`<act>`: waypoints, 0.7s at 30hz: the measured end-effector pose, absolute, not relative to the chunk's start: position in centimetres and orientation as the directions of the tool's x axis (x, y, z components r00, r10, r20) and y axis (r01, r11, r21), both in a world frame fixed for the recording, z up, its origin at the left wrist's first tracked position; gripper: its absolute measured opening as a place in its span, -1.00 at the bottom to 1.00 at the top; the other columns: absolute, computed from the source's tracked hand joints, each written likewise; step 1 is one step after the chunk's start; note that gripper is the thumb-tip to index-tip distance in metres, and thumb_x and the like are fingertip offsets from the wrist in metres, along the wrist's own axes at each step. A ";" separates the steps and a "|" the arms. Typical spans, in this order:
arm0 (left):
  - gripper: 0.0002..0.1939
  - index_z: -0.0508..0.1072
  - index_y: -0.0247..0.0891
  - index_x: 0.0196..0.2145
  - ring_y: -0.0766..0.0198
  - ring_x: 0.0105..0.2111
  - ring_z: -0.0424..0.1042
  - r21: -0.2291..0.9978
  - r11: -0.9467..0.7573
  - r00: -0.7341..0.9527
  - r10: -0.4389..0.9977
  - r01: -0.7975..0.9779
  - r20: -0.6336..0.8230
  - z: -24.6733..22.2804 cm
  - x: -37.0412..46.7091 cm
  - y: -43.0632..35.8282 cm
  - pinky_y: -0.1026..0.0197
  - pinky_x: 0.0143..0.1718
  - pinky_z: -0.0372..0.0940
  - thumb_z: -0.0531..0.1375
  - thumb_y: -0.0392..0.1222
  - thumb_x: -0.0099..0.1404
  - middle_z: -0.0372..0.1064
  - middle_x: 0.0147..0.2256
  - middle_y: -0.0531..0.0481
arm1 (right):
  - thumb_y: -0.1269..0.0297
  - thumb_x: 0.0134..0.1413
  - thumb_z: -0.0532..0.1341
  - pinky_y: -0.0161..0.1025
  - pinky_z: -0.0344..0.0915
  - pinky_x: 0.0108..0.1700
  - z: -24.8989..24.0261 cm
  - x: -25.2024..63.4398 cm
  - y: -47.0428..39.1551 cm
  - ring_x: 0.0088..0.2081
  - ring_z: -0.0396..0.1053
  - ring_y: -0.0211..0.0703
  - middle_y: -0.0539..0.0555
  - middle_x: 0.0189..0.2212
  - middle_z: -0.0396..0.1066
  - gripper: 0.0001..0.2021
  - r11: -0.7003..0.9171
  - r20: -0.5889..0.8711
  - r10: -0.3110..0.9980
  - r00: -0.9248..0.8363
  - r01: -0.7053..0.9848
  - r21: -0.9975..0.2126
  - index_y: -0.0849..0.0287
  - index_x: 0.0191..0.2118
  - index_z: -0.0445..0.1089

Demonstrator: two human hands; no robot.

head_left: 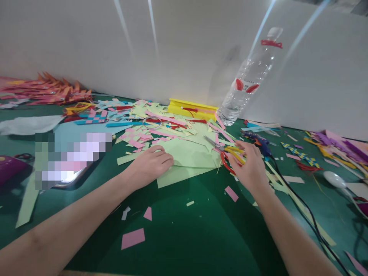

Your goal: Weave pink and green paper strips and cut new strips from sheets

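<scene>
My left hand [153, 165] lies with its fingers together on the left part of a pale green paper sheet [192, 155], pressing on it; I cannot make out whether the fingers grip the sheet's edge. At the sheet's right end, my right hand [248, 163] has its fingers round the yellow and red handles of a pair of scissors [234, 150]. The metal blades point up and left over the paper. Behind the sheet lies a heap of pale green, pink and blue paper scraps [135, 136].
Against the wall lean a clear bottle [244, 86] and a folded yellow paper [192, 111]. A dark blue glue gun [257, 142] with a black cord lies right of my right hand. At the left are a blurred-out phone [74, 161] and red-orange folded paper pieces [54, 90].
</scene>
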State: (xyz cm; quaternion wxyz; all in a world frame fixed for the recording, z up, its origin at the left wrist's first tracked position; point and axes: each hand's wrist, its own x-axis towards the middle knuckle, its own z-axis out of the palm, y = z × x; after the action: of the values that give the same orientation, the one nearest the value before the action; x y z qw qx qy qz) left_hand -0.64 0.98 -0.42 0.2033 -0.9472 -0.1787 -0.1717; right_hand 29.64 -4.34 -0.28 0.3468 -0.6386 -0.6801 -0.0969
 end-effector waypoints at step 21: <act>-0.67 0.45 -0.29 -0.37 0.21 -0.40 0.48 -0.193 -0.827 0.772 0.372 0.528 0.515 -0.7 -0.5 1.1 0.15 -0.30 0.30 -0.06 -0.28 0.43 0.53 -0.41 -0.05 | 0.25 0.20 0.08 0.08 0.12 0.14 -0.8 23.9 -5.3 0.00 0.34 0.04 0.19 -0.04 0.42 -0.75 0.555 0.446 0.765 -0.465 0.827 -0.088 0.14 -0.04 0.33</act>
State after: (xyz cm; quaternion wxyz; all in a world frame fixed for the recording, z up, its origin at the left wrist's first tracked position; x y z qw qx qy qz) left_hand -0.49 1.13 -0.73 0.1658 -0.9266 -0.2429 -0.2343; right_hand 23.89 -5.29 -0.78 0.2230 -0.4665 -0.8531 -0.0703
